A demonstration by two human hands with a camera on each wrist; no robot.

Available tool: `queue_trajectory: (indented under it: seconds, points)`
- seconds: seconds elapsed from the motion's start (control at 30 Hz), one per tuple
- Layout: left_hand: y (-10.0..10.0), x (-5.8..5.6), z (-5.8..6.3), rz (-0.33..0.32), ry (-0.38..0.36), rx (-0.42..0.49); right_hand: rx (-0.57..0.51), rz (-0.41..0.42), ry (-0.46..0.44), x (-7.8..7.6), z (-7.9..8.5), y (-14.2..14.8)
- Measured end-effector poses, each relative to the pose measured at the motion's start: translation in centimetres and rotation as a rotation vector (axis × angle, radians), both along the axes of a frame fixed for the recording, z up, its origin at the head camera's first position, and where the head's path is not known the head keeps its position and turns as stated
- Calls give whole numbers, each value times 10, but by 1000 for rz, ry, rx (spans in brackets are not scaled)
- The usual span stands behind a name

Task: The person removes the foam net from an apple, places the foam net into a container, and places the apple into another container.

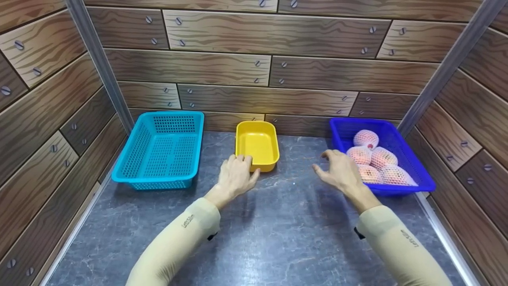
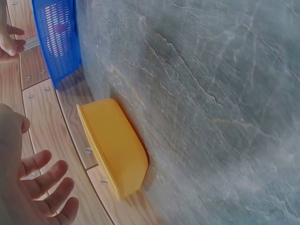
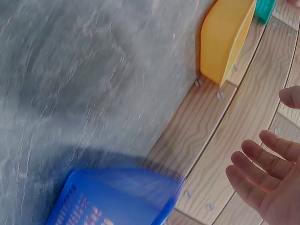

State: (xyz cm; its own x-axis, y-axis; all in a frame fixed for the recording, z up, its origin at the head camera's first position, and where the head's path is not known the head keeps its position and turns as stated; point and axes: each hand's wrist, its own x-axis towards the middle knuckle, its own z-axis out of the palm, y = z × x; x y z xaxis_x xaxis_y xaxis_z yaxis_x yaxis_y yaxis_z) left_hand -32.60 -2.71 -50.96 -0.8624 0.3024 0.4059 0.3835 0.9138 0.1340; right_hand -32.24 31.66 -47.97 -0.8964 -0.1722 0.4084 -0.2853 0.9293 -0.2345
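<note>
My left hand (image 1: 237,174) hovers by the near left corner of a small yellow tray (image 1: 258,145), its fingers loosely bent with nothing in them. In the left wrist view that hand (image 2: 40,183) hangs apart from the yellow tray (image 2: 115,147). My right hand (image 1: 339,169) is beside the left edge of a dark blue basket (image 1: 426,182), thumb and fingers spread and holding nothing. Inside the basket lie several round fruits (image 1: 384,158) in white foam nets. The right wrist view shows the right hand (image 3: 267,173) with relaxed fingers, above the blue basket (image 3: 122,187).
A turquoise perforated basket (image 1: 154,184) stands at the left with nothing in it. Wood-patterned walls (image 1: 254,35) enclose the grey marbled table (image 1: 270,234) at the back and both sides. Metal posts (image 1: 440,71) rise at the back corners.
</note>
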Motion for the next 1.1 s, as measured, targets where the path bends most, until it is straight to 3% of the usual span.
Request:
queue_trajectory:
  seconds: [0.37,0.53,0.87,1.1]
  points:
    - [-17,-2,-1,7,75,6,-49,-112,18,-2,12,44]
    - [-25,-3,-3,24,62,-1,-55,-167,12,0,12,66]
    - [-47,-2,-4,76,74,-24,-44,-220,-61,-2,10,102]
    - [-61,-3,-4,91,119,-42,-43,-273,-201,-3,13,132]
